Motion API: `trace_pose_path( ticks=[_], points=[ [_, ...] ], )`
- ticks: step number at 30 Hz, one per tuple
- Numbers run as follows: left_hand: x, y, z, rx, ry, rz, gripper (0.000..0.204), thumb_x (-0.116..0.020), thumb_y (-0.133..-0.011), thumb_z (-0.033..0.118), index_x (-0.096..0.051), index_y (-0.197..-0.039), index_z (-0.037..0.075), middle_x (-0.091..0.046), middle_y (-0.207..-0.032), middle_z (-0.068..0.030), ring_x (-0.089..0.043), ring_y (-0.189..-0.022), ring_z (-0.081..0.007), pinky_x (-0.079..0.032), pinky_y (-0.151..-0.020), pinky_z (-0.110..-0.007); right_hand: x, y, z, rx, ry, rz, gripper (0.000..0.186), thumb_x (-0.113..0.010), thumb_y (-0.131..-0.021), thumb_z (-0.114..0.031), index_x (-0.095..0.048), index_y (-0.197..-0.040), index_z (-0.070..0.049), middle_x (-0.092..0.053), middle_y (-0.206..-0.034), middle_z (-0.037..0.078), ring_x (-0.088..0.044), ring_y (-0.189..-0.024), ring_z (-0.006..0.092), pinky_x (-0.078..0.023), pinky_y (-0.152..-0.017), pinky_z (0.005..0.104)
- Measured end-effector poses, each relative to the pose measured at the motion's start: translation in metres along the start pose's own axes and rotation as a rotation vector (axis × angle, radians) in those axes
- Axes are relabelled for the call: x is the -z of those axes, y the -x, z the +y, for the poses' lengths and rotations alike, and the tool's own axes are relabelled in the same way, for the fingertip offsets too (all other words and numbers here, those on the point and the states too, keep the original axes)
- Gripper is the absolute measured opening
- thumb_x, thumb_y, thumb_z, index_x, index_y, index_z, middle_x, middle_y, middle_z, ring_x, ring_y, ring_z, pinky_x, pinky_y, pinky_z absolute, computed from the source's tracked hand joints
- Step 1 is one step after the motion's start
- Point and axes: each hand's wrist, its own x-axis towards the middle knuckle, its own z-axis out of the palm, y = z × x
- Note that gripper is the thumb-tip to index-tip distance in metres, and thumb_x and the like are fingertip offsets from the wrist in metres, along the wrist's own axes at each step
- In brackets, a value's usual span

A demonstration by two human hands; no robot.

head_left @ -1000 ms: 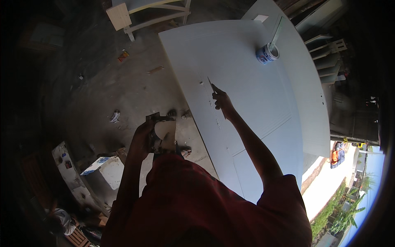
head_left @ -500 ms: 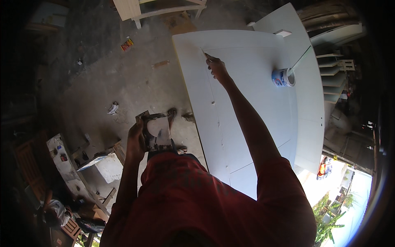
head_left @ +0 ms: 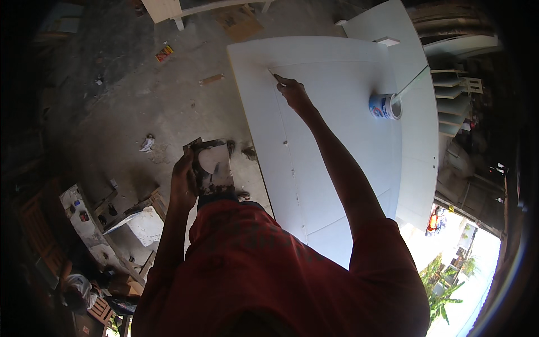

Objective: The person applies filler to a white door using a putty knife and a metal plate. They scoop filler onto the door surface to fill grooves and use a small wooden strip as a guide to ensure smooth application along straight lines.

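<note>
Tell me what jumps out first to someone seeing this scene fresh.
A big white door panel fills the middle, lying flat. The right hand reaches far across it, pressing a thin tool near its far left corner. A small can with a stick in it stands on the panel's right side, while the left hand holds a smeared flat board over the concrete floor.

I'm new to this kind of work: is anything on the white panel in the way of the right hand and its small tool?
Nothing visible. The right hand already has its small tool touching the white panel, in a groove near the far left corner. The paint can stands well off to the right.
</note>
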Motion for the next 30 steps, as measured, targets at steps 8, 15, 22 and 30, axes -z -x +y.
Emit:
trace_pose_path(
  ticks=[8,15,22,30],
  points=[
    [0.004,-0.005,-0.010,0.038,0.016,-0.006,0.044,-0.050,-0.105,0.037,-0.056,-0.130,0.001,-0.066,-0.120,-0.0102,-0.065,-0.110,-0.0189,-0.052,-0.096,-0.035,0.019,-0.001,-0.005,0.033,0.277,-0.274,0.015,-0.060,-0.090,-0.004,-0.065,-0.104,-0.004,-0.068,-0.093,0.018,-0.070,-0.082,0.0313,-0.061,-0.076,0.0405],
    [-0.002,0.003,-0.022,0.049,-0.008,-0.040,0.048,-0.049,-0.105,0.039,-0.054,-0.134,0.002,-0.065,-0.122,-0.0095,-0.064,-0.112,-0.0199,-0.052,-0.097,-0.037,0.036,0.062,-0.038,-0.020,0.258,-0.421,0.007,-0.066,-0.082,0.001,-0.067,-0.088,-0.002,-0.069,-0.101,0.011,-0.070,-0.085,0.0286,-0.063,-0.074,0.0373],
    [-0.014,0.038,-0.059,0.020,-0.010,-0.124,0.043,-0.050,-0.105,0.035,-0.054,-0.135,0.004,-0.064,-0.124,-0.0077,-0.062,-0.114,-0.0185,-0.049,-0.100,-0.036,0.039,0.164,-0.065,-0.216,0.182,-0.449,0.049,-0.060,-0.095,0.001,-0.053,-0.143,-0.007,-0.071,-0.115,0.011,-0.070,-0.082,0.0225,-0.064,-0.080,0.0341],
    [-0.015,0.132,-0.151,0.003,-0.014,-0.088,0.044,-0.051,-0.105,0.037,-0.054,-0.134,0.005,-0.064,-0.124,-0.0067,-0.061,-0.114,-0.0189,-0.048,-0.101,-0.037,0.029,0.296,-0.068,-0.160,0.173,-0.388,0.046,-0.057,-0.095,-0.003,-0.056,-0.140,-0.011,-0.069,-0.096,0.019,-0.070,-0.082,0.0343,-0.061,-0.075,0.0454]
  ],
)
